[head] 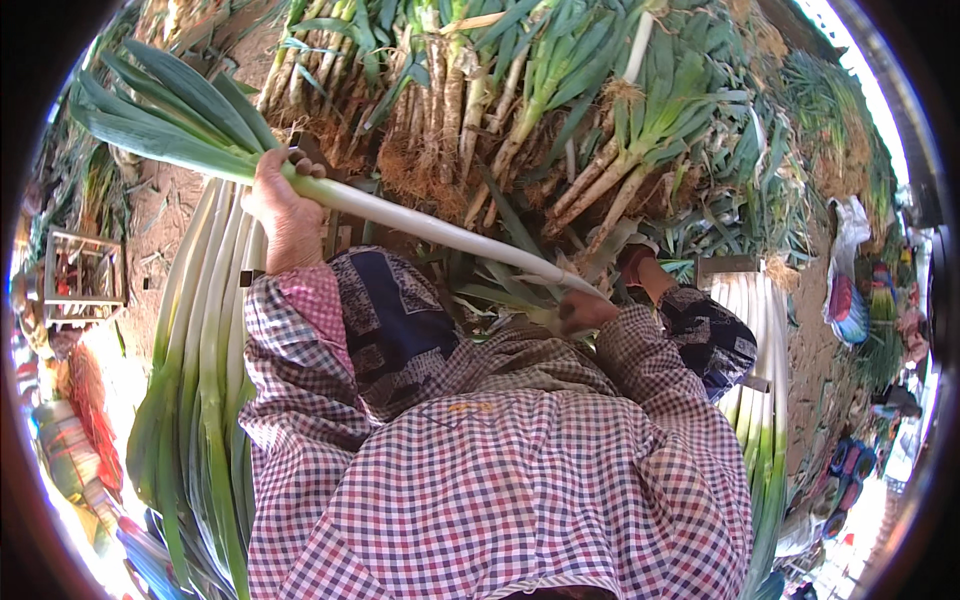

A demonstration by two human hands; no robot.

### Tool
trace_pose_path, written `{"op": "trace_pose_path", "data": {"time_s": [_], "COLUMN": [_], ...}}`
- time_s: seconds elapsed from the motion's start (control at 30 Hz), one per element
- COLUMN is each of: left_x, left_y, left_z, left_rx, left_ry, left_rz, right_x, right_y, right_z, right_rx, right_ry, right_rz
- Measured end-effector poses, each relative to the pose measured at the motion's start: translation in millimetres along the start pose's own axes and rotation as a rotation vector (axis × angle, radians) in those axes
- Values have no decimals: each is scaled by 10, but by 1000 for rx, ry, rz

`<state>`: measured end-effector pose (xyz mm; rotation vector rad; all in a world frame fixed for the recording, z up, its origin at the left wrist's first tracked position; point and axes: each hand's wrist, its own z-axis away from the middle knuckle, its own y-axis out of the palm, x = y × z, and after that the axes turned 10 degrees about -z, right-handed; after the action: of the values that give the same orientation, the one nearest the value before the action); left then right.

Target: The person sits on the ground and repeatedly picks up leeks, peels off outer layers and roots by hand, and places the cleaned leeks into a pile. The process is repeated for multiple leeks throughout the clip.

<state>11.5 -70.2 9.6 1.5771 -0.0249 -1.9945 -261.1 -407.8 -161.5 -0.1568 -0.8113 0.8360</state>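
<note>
A long leek (pixel 442 232) with a clean white shank slants across in front of me, its broad green leaves fanned out to the upper left. My left hand (pixel 283 210) grips it where the leaves meet the white part. At the lower root end, my right hand (pixel 586 311) is closed; its fingers are partly hidden, and pale loose outer layers hang beside it. Cleaned leeks (pixel 206 285) lie side by side to my left, white ends away from me. Another row of white leeks (pixel 750 337) lies to my right, beyond my knee.
Unpeeled leeks (pixel 450 97) with soil-brown roots are heaped in front. Loose leaves and trimmings (pixel 720 217) cover the ground at the front right. A framed crate or stool (pixel 84 276) stands far left. A plastic bag (pixel 847 270) lies far right.
</note>
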Motion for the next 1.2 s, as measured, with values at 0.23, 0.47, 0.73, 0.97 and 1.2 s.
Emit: {"op": "trace_pose_path", "data": {"time_s": [0.23, 0.47, 0.73, 0.97, 1.2], "left_x": [-237, 57, 726, 888, 701], "left_y": [-125, 428, 1225, 1299, 1305], "left_z": [-85, 368, 1304, 1090, 1177], "left_rx": [-164, 106, 1349, 1017, 969], "left_ry": [176, 297, 356, 63, 29], "left_rz": [-159, -228, -445, -655, -559], "right_x": [-663, 681, 1036, 668, -40], "right_y": [-249, -38, -509, -3357, -2720], "right_z": [491, 91, 135, 190, -407], "right_rx": [-326, -889, -605, -743, -1334], "right_ry": [445, -375, -470, -535, -52], "right_rz": [-119, 195, -1097, -704, -451]}}
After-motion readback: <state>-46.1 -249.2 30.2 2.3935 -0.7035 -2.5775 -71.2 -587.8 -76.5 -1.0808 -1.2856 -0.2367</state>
